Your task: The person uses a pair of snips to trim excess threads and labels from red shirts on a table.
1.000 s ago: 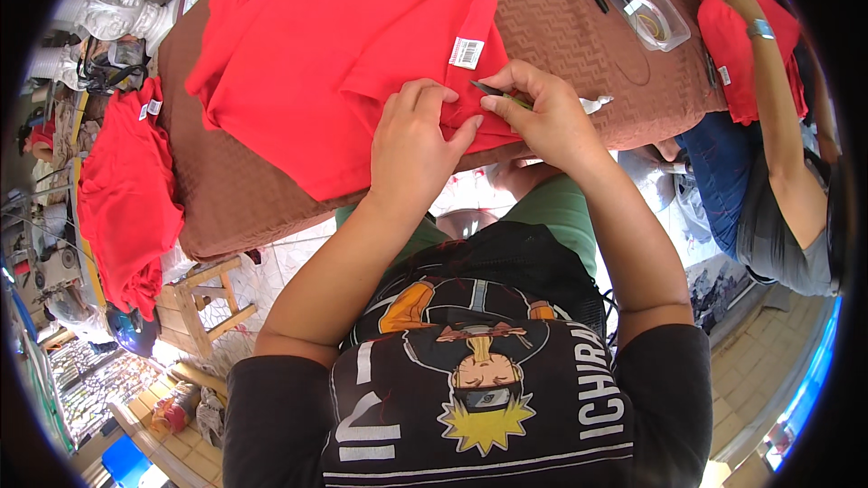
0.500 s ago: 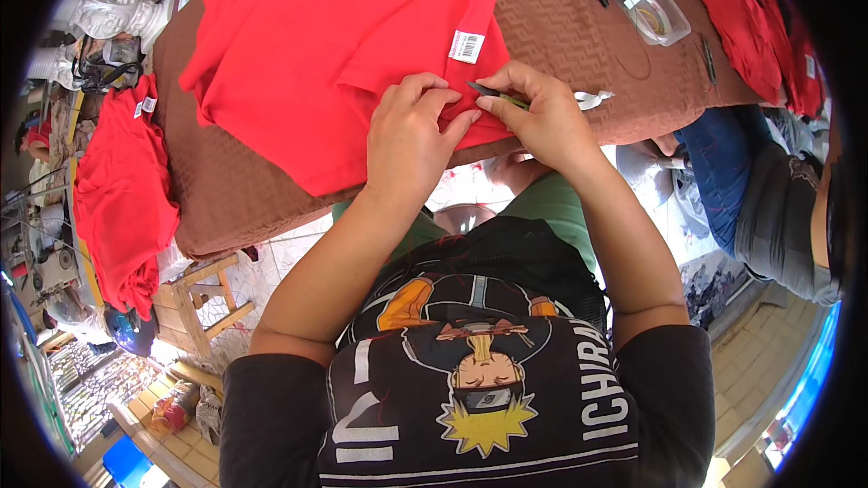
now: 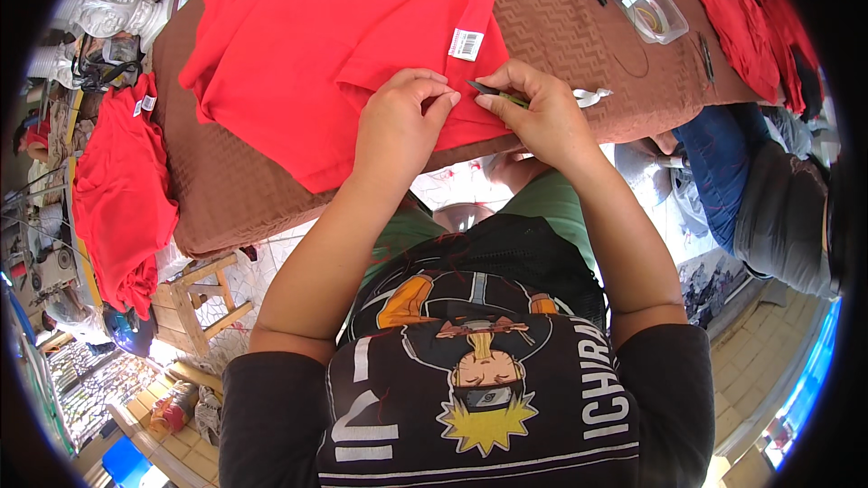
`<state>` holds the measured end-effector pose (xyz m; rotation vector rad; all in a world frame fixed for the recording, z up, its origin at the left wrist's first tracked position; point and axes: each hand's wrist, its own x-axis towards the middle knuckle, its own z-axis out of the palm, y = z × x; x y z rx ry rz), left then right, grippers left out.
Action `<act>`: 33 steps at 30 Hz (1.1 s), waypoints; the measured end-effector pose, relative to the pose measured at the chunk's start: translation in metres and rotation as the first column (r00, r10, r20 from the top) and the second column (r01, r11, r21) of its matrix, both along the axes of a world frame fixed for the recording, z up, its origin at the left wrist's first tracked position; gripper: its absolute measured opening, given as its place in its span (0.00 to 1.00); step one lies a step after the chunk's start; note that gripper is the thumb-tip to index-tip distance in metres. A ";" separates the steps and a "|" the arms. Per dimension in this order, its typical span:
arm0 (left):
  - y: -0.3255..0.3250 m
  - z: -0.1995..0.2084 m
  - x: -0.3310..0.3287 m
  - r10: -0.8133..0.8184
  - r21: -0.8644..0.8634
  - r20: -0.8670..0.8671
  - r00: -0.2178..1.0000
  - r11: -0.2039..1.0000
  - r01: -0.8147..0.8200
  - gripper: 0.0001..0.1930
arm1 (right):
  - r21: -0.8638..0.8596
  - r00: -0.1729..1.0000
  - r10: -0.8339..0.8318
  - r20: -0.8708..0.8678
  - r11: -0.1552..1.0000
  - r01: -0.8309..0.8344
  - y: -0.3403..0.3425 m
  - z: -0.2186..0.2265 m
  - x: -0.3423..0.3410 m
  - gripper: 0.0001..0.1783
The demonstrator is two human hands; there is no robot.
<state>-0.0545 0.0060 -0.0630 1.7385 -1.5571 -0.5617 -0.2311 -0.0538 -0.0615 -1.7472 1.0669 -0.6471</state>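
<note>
A red cloth garment [image 3: 298,63] lies spread over the brown-covered table, with a white barcode tag [image 3: 466,44] near its right edge. My left hand [image 3: 407,117] rests at the garment's near part, thumb and forefinger pinched together; whatever is between the tips is too small to make out. Just right of it, my right hand [image 3: 540,113] grips a small pair of thread snips [image 3: 500,95] with a dark pointed blade and a bit of green. The blade points left towards my left fingertips, over the red cloth.
A white ribbon-like strip [image 3: 592,98] lies right of my hand. A clear plastic box [image 3: 665,23] with small items sits farther back, beside a dark slim tool [image 3: 706,59]. Red garments [image 3: 723,23] lie at the far right, another [image 3: 127,208] hangs at left. A person in blue trousers [image 3: 714,172] is at right.
My left hand has drawn slightly left, and its thumb and forefinger have come together into a pinch. My right hand with the thread snips has hardly moved.
</note>
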 end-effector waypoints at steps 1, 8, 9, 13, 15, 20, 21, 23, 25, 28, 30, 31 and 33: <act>0.000 0.002 0.002 -0.019 0.032 -0.009 1.000 0.999 0.020 0.08 | -0.005 1.000 0.001 0.008 1.000 -0.001 0.000 -0.001 0.000 0.10; -0.002 0.003 0.010 -0.044 0.091 -0.047 0.998 0.995 0.048 0.11 | -0.014 0.998 0.021 0.055 1.000 -0.020 0.001 -0.008 -0.003 0.10; -0.002 0.003 0.010 -0.042 0.096 -0.048 0.998 0.994 0.047 0.11 | -0.020 0.998 0.024 0.060 1.000 -0.023 0.001 -0.009 -0.003 0.10; -0.003 0.003 0.010 -0.027 0.122 -0.052 0.998 0.992 0.034 0.12 | 0.002 0.999 0.041 0.025 0.999 -0.041 0.003 -0.003 -0.003 0.10; -0.003 0.003 0.009 -0.024 0.121 -0.057 0.998 0.992 0.031 0.12 | -0.001 0.999 0.045 0.007 0.999 -0.045 0.004 -0.003 -0.004 0.11; -0.004 0.004 0.007 -0.011 0.126 -0.050 0.999 0.992 0.017 0.12 | -0.118 0.996 0.080 -0.034 0.989 -0.084 0.005 0.001 -0.002 0.12; -0.004 0.003 0.007 -0.012 0.121 -0.046 0.999 0.993 0.017 0.12 | -0.140 0.995 0.085 -0.047 0.986 -0.091 0.005 0.001 -0.001 0.12; -0.005 0.003 0.006 -0.014 0.112 -0.043 0.999 0.994 0.019 0.11 | -0.170 0.994 0.084 -0.070 0.981 -0.095 0.006 0.002 0.000 0.12; -0.004 0.003 0.005 -0.017 0.101 -0.048 0.999 0.995 0.021 0.11 | -0.205 0.993 0.078 -0.094 0.974 -0.096 0.006 0.002 0.001 0.11; -0.003 0.004 0.005 -0.016 0.111 -0.059 0.998 0.994 0.023 0.11 | -0.273 0.989 0.063 -0.132 0.957 -0.097 0.007 0.001 0.003 0.10; -0.001 0.010 0.011 -0.085 0.074 -0.086 0.993 0.993 0.092 0.11 | -0.325 0.985 0.053 -0.162 0.940 -0.104 0.008 0.003 0.005 0.10; 0.000 0.016 0.017 -0.118 0.055 -0.098 0.988 0.991 0.124 0.11 | -0.312 0.986 0.051 -0.158 0.945 -0.099 0.008 0.005 0.005 0.10; 0.008 0.057 0.036 -0.447 0.154 -0.261 0.856 0.856 0.494 0.12 | -0.283 0.987 0.029 -0.157 0.956 -0.073 0.008 0.009 0.001 0.11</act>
